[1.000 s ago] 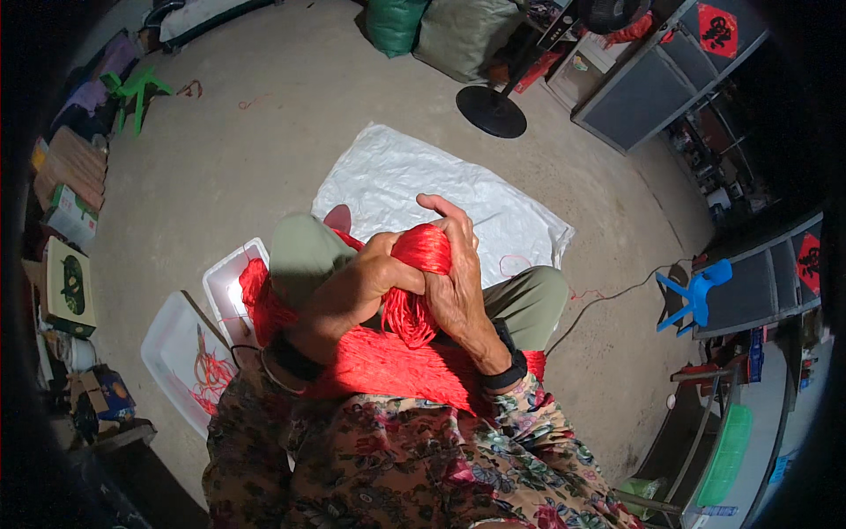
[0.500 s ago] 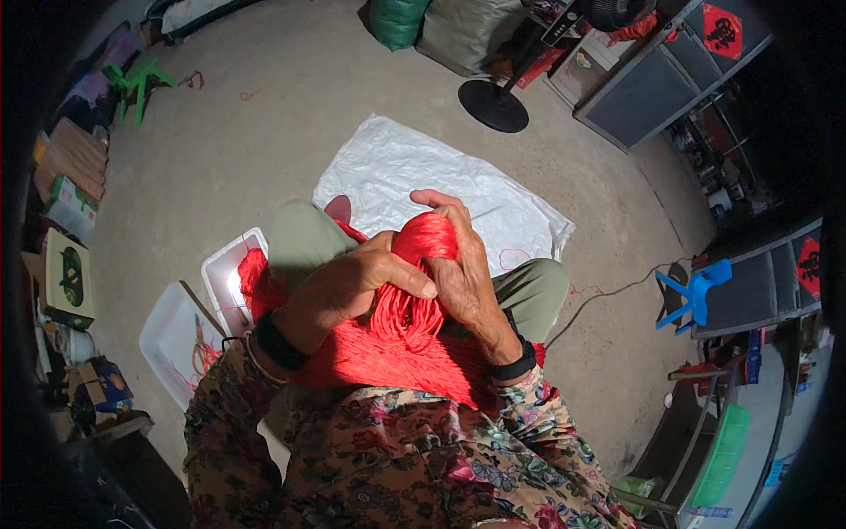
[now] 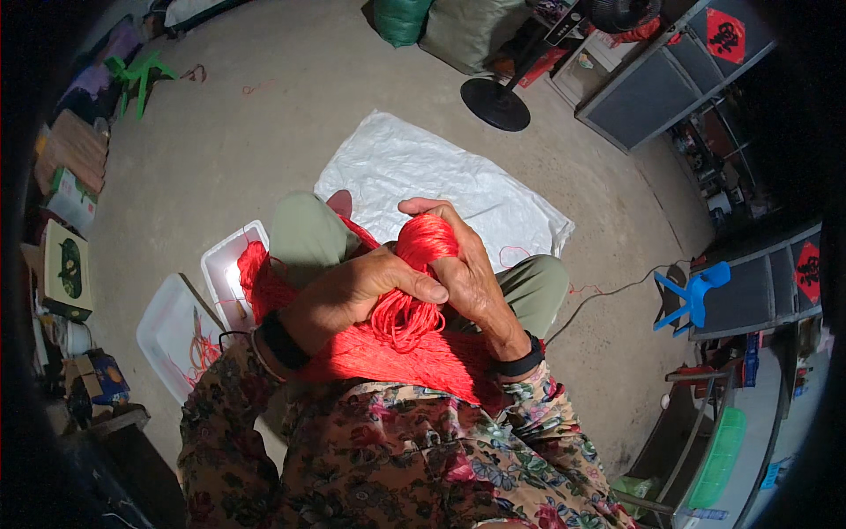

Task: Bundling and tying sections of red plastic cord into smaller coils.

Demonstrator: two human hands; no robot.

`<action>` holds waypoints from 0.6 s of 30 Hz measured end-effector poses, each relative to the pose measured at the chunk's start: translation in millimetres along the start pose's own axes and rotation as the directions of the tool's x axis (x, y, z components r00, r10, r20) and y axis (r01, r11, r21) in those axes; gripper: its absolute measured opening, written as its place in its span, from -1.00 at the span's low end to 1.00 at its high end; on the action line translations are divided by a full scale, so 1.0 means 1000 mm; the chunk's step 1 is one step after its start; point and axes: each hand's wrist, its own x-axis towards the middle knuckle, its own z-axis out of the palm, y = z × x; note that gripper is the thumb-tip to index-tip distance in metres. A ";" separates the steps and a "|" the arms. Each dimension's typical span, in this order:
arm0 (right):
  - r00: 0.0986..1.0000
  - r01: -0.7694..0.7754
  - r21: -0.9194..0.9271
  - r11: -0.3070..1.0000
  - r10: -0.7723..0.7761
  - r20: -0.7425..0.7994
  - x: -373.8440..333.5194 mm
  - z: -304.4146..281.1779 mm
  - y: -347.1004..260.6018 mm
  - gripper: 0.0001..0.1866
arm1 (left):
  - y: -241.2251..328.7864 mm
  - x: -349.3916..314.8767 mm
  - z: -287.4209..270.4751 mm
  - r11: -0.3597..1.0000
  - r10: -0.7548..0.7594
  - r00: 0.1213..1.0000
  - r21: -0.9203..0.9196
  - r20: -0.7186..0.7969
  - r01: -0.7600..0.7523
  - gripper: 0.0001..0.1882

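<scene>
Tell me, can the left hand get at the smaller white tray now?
Probably not while the left hand grips the red bundle; once freed, likely yes: the tray is close by the left knee, open on top.

Left grip (image 3: pixel 379 278) and right grip (image 3: pixel 467 275) curled close together, forearms (image 3: pixel 504 335) angled inward

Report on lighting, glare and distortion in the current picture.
Head view: the red bundle shines with highlights between the left hand and right hand; head view: glare whitens part of the narrow white box; head view: the fisheye rim goes black, hiding detail beyond the grey cabinet.
</scene>
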 end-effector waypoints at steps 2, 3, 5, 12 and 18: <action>1.000 0.026 -0.011 1.000 -0.026 0.007 -0.002 0.001 0.002 -0.43 | -0.007 0.000 -0.004 0.986 -0.112 0.993 -0.125 -0.029 0.107 -0.69; 0.999 0.051 -0.021 0.998 -0.051 0.014 -0.002 0.002 0.004 -0.44 | -0.009 -0.001 -0.005 0.986 -0.110 0.994 -0.125 -0.029 0.105 -0.69; 0.998 0.053 -0.027 0.998 -0.053 0.019 -0.002 0.002 0.000 -0.45 | -0.011 0.000 -0.005 0.990 -0.099 0.995 -0.104 -0.018 0.097 -0.69; 0.997 0.067 -0.041 0.997 -0.065 0.045 0.001 0.002 -0.005 -0.46 | -0.012 -0.002 0.006 0.999 0.047 0.987 -0.007 -0.151 -0.049 -0.78; 0.996 0.083 -0.061 0.995 -0.081 0.040 0.000 0.003 -0.010 -0.46 | -0.007 -0.005 -0.022 0.909 0.137 0.986 0.409 -0.096 -0.086 -0.77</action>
